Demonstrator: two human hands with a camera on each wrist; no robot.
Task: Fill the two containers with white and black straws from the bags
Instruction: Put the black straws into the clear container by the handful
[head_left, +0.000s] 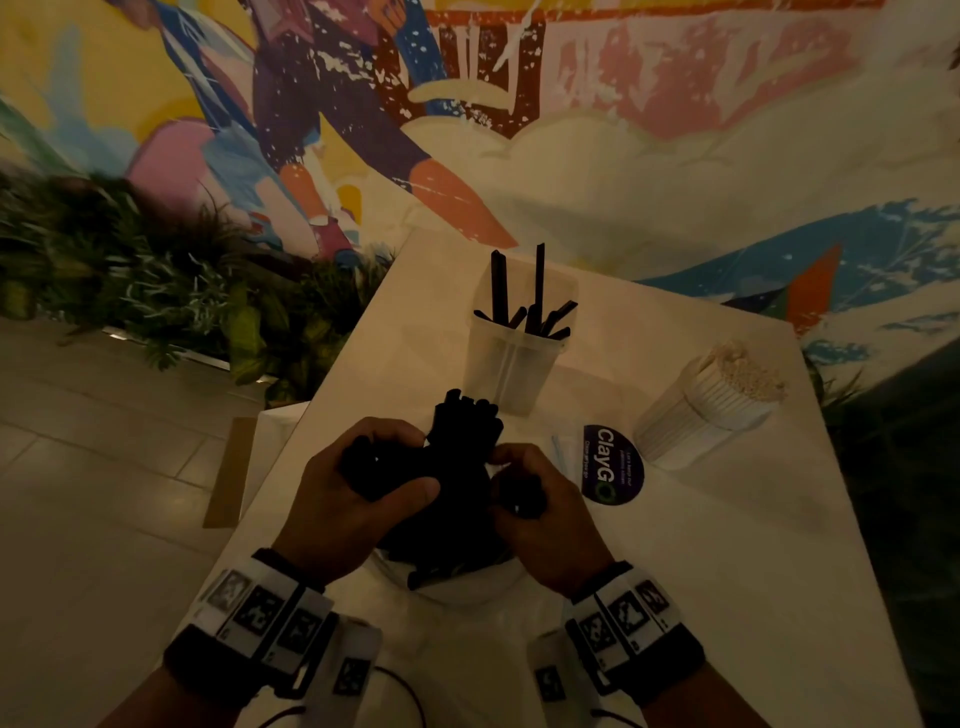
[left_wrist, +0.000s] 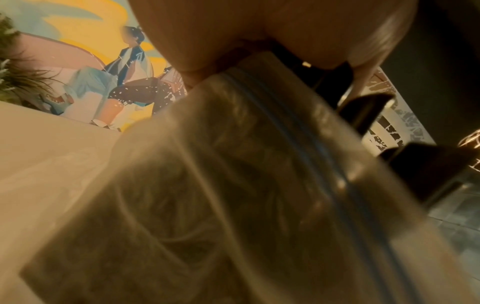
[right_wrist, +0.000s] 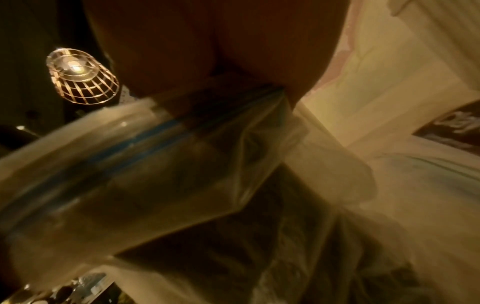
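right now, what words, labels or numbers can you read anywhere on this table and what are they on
"ClayGO": large white letters, the O a green ring, on the round dark sticker stuck to the table.
Smaller lines on that sticker, beside and above the name: too small to read.
Square black-and-white marker codes on both wristbands: patterns, not readable text.
In the right wrist view the sticker is too blurred to read.

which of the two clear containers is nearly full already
The clear plastic container on the right, packed with white straws. The other clear container, behind the hands, holds only a few loose black straws.
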